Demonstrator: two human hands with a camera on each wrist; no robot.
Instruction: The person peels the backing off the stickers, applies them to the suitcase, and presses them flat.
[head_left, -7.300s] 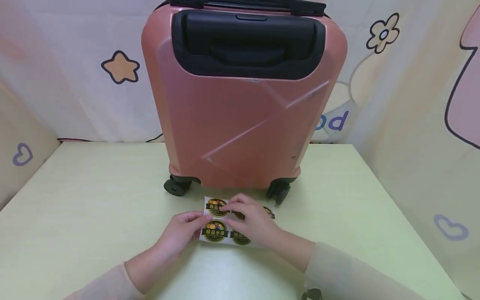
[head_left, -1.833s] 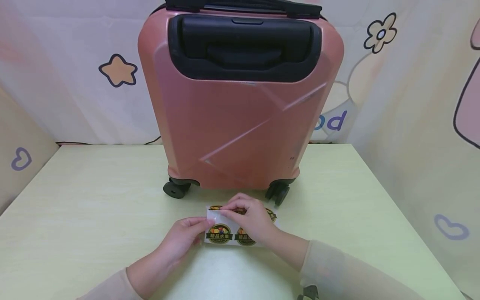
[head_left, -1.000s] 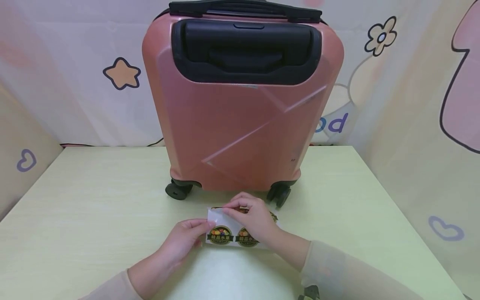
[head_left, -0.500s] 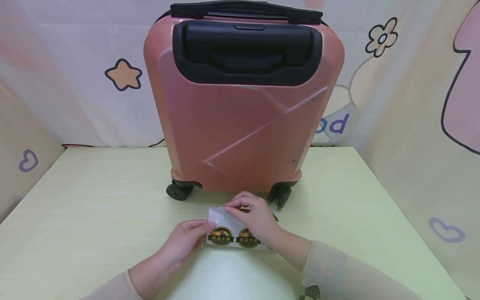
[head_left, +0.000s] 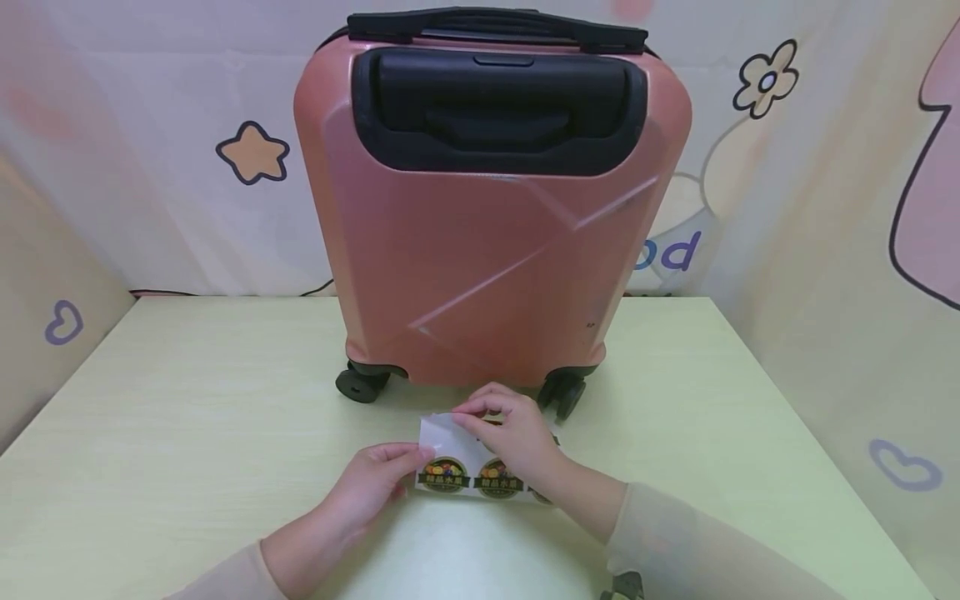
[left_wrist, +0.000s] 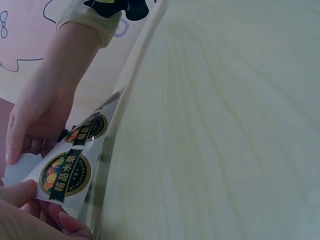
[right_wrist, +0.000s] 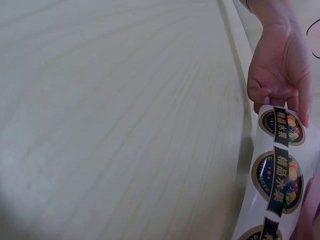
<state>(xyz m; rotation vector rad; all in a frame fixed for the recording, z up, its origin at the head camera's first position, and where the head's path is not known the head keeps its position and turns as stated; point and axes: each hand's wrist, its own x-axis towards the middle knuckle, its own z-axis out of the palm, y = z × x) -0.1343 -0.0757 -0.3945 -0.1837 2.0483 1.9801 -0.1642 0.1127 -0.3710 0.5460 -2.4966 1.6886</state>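
Observation:
A white sheet of round fruit-label stickers (head_left: 480,457) is held up over the table in front of the suitcase. My left hand (head_left: 371,483) pinches its left edge, thumb on the printed face and fingers behind. At the top edge my right hand (head_left: 517,429) pinches between thumb and index finger. Plain white shows at the upper left of the sheet, beside those fingertips. In the left wrist view a pale flap (left_wrist: 22,167) stands at the right fingertips. Black and gold labels (head_left: 444,476) with fruit pictures run along the lower row; my right hand covers part of the upper row.
A pink suitcase (head_left: 480,267) with a black handle recess stands upright on dark wheels (head_left: 362,385), just behind the hands. The pale table (head_left: 210,417) reaches to both sides. Printed cloth (head_left: 172,100) hangs at the back and sides.
Over these seconds, the upper-left label has gone from view and plain white shows there. The right fingertips stay at the top edge, shifting slightly right; the left hand keeps its pinch.

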